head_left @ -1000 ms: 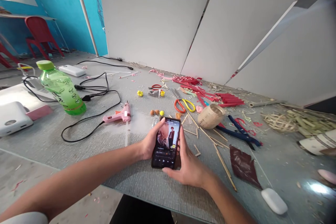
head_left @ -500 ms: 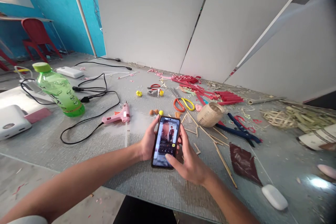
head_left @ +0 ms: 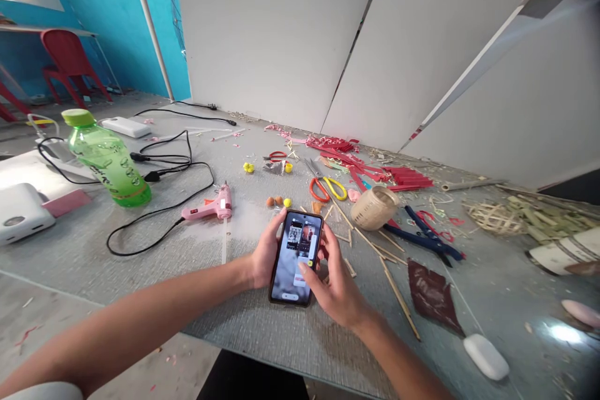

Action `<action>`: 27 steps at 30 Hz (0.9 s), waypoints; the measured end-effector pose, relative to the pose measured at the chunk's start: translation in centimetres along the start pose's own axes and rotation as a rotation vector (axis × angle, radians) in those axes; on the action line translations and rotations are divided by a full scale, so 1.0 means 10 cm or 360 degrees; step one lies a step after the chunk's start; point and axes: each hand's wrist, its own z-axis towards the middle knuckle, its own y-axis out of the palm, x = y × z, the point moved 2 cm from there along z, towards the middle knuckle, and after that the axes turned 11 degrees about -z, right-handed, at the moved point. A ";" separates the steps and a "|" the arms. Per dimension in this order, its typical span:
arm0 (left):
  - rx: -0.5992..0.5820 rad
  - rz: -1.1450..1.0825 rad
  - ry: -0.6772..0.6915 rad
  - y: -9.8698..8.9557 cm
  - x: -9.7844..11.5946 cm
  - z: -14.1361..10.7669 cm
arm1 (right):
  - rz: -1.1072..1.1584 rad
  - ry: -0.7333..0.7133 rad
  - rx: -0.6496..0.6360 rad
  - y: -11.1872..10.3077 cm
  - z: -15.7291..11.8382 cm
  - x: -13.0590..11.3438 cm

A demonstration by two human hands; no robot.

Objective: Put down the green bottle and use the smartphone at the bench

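Note:
A smartphone (head_left: pixel 287 269) with a lit screen is held upright over the near part of the table. Small app windows show on its screen. My left hand (head_left: pixel 266 256) grips the phone's left edge, fingers wrapped behind it. Around the right edge is my right hand (head_left: pixel 335 281), with its thumb over the screen. Just beyond the phone lie small brown and yellow balls (head_left: pixel 278 202). Left of them rests a pink glue gun (head_left: pixel 210 205) with a glue stick in it. Scissors (head_left: pixel 325 187) with red and yellow handles lie past the phone, near a tan jar (head_left: pixel 374 207) tipped on its side.
A green bottle (head_left: pixel 110 162) stands at the left beside black cables (head_left: pixel 180 165). Red strips (head_left: pixel 403 175), dark blue pliers (head_left: pixel 429 237), thin sticks (head_left: pixel 398 297), a brown packet (head_left: pixel 434 294) and a white case (head_left: pixel 486 356) lie at the right. White panels (head_left: pixel 276 37) rise behind.
The phone's screen has gone from one large picture to smaller app windows. My right thumb has moved slightly up the screen. Both hands still hold the phone.

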 end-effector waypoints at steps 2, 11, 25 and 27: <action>0.0000 0.0012 0.0010 0.03 -0.03 -0.01 | 0.0092 0.0108 0.0088 0.05 0.03 -0.03; 0.0040 0.0078 -0.0001 0.04 -0.09 -0.03 | 0.0165 0.0186 0.0164 0.05 0.06 -0.09; -0.0079 0.0095 0.0001 -0.01 0.00 -0.02 | 0.0071 0.0047 -0.0030 -0.05 -0.02 -0.01; -0.0085 0.0100 -0.0012 -0.02 -0.01 -0.02 | 0.0090 0.0052 -0.0040 -0.05 -0.02 -0.02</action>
